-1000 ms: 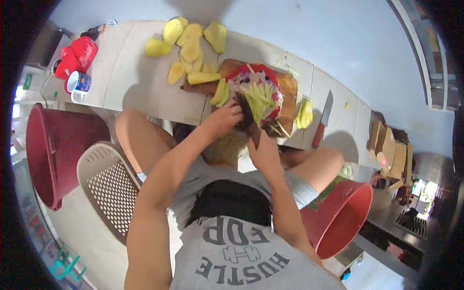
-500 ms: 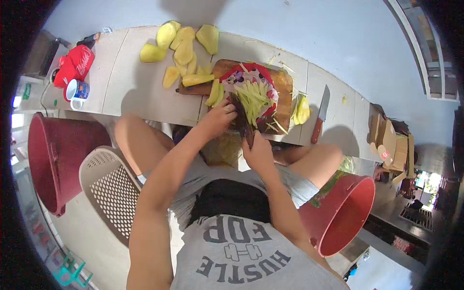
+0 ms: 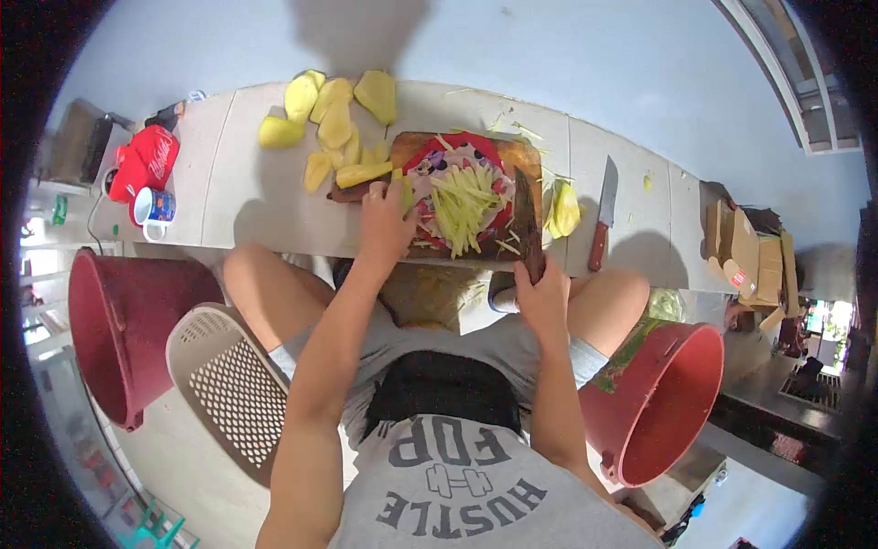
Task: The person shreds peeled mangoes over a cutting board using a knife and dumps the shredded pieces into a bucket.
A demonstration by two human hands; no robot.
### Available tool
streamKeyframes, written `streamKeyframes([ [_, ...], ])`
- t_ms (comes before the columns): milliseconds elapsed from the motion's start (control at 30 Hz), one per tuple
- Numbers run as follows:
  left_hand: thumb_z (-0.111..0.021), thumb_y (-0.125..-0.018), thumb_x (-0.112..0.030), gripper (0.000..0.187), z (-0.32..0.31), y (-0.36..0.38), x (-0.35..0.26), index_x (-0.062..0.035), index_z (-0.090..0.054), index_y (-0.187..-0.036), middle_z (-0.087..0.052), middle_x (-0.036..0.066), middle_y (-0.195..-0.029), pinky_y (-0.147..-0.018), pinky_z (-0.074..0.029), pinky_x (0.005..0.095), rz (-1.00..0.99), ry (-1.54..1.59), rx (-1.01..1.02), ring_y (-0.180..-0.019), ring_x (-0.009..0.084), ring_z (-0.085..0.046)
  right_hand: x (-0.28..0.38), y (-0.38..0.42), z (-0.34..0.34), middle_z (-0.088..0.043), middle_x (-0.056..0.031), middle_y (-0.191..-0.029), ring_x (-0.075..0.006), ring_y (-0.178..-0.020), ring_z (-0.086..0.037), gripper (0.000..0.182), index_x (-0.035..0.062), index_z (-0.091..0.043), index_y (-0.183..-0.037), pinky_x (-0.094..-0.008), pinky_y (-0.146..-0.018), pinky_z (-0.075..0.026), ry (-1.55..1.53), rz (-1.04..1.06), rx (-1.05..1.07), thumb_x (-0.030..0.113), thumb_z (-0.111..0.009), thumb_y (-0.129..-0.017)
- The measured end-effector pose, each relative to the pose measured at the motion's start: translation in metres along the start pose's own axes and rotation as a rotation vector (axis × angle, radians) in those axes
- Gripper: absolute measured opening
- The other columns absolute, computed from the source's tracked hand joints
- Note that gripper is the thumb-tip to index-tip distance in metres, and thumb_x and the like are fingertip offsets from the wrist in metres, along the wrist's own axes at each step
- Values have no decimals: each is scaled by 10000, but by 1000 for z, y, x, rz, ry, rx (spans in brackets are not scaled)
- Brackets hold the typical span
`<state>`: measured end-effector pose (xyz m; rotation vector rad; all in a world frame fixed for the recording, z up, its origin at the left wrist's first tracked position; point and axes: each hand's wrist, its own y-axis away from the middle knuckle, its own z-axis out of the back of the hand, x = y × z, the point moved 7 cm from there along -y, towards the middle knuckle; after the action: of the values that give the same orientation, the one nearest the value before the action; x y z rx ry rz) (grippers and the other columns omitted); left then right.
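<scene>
My right hand (image 3: 546,297) is closed round the handle of a dark-bladed knife (image 3: 525,215), whose blade points away from me over the right side of the wooden cutting board (image 3: 400,146). My left hand (image 3: 386,224) is at the board's left edge, its fingers closed on a yellow-green fruit slice (image 3: 408,194) that they partly cover. Between the hands, a heap of thin pale-green strips (image 3: 465,206) lies on a red-rimmed plate with cartoon print (image 3: 423,174). One long fruit piece (image 3: 363,174) rests across the board's handle.
Several peeled yellow fruit pieces (image 3: 335,123) lie at the back left. Right of the board are more fruit slices (image 3: 563,212) and a second knife (image 3: 604,215) with a brown handle. Mug (image 3: 154,209) and red cap (image 3: 151,160) stand far left. Red bins (image 3: 114,320) flank my legs.
My right hand has moved the knife rightward, away from the strips and my left hand. My left hand has shifted left and down onto the slice at the board's left edge.
</scene>
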<state>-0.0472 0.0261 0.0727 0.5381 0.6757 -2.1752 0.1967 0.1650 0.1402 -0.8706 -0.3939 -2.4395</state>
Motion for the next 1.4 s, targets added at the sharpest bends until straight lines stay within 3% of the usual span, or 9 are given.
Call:
streamKeyframes([
  [67, -704, -794, -105, 405, 1, -8, 11, -35, -615, -1183, -607, 221, -1059, -827, -511, 479, 39, 107, 7, -972, 420, -605, -26, 1, -2, -674, -227, -793, -365, -720, -676, 341, -56, -587, -1070, -431, -685, -517, -80, -112, 9, 204, -687, -873],
  [167, -693, -801, -108, 408, 4, -23, 32, -31, -613, -1193, -609, 253, -1059, -799, -520, 485, 14, -44, -36, -943, 436, -620, -24, 5, 5, -668, -221, -762, -363, -696, -671, 317, -58, -590, -1005, -433, -660, -513, -41, -44, -80, 212, -690, -872],
  [367, -695, -815, -135, 417, 23, -55, 23, -26, -604, -1207, -621, 225, -1099, -879, -493, 493, -19, -253, -68, -1033, 401, -596, -37, 7, -1, -656, -220, -749, -382, -708, -661, 311, -45, -575, -1005, -457, -676, -502, -144, -125, -89, 217, -685, -878],
  [567, -727, -786, -174, 500, 7, 25, -26, -33, -574, -1241, -590, 227, -1130, -903, -478, 481, 89, -27, 125, -1083, 406, -561, -40, -17, -8, -657, -247, -998, -434, -922, -640, 391, -23, -527, -1131, -522, -828, -481, -45, -32, -109, 128, -721, -826],
  [667, -751, -751, -162, 540, -11, 60, -43, -34, -563, -1241, -565, 235, -1120, -910, -465, 485, 90, 12, 222, -1080, 414, -546, -48, -40, -28, -644, -257, -996, -428, -960, -626, 393, -16, -555, -1113, -505, -838, -474, 63, 54, -113, 103, -738, -787],
  [900, -725, -729, -41, 561, -27, 65, -48, -26, -540, -1258, -531, 252, -1152, -917, -462, 478, 84, 142, 177, -1092, 424, -533, -38, -43, -50, -617, -223, -979, -438, -975, -586, 450, 0, -552, -1055, -495, -819, -462, 109, 122, -70, -3, -794, -676],
  [967, -758, -721, -26, 542, -31, 63, -44, -12, -569, -1229, -569, 226, -1142, -915, -465, 467, 164, 257, 143, -1071, 413, -556, -40, -44, -55, -617, -220, -974, -435, -968, -586, 436, 3, -552, -1042, -495, -821, -461, 116, 138, -87, -4, -789, -675],
  [1333, -653, -728, -6, 490, -26, 47, -46, -27, -565, -1209, -601, 228, -1069, -808, -515, 479, 78, 193, 48, -951, 417, -614, -26, -49, -72, -616, -222, -1012, -450, -936, -614, 408, 5, -515, -1044, -527, -802, -494, 216, 199, -44, -13, -731, -697],
  [1400, -647, -724, -6, 490, -25, 45, -43, -31, -565, -1206, -605, 232, -1063, -809, -512, 486, 84, 212, 28, -950, 423, -613, -27, -52, -69, -643, -193, -925, -407, -925, -612, 321, 13, -596, -945, -486, -833, -467, 213, 151, -150, 17, -744, -660],
])
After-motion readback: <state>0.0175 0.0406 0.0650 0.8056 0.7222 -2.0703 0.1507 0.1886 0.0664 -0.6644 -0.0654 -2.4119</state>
